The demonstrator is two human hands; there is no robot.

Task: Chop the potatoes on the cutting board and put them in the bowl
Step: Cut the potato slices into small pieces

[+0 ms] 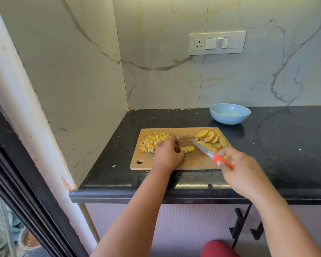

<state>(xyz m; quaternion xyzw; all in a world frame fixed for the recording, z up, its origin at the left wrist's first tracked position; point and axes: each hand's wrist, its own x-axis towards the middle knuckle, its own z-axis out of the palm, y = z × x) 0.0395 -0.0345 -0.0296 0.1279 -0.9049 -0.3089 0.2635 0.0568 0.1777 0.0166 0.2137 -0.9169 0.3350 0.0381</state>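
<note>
We hold a small stack of potato slices (pixel 187 149) at the centre of the cutting board (pixel 193 162) with our left hand (pixel 167 154), its grip curled around them. Our right hand (pixel 237 166) is clenched on the red handle of the knife (pixel 208 152), blade angled toward the stack. The fingertips sit close to the cut line, so a slip could likely nick them; the stack may also slide apart. Diced pieces (pixel 152 141) lie at the board's left, uncut slices (pixel 210 139) at its right. The blue bowl (pixel 230 114) waits on the black surface (pixel 285 138) above right of the board, apparently without potato, with nothing in between.
</note>
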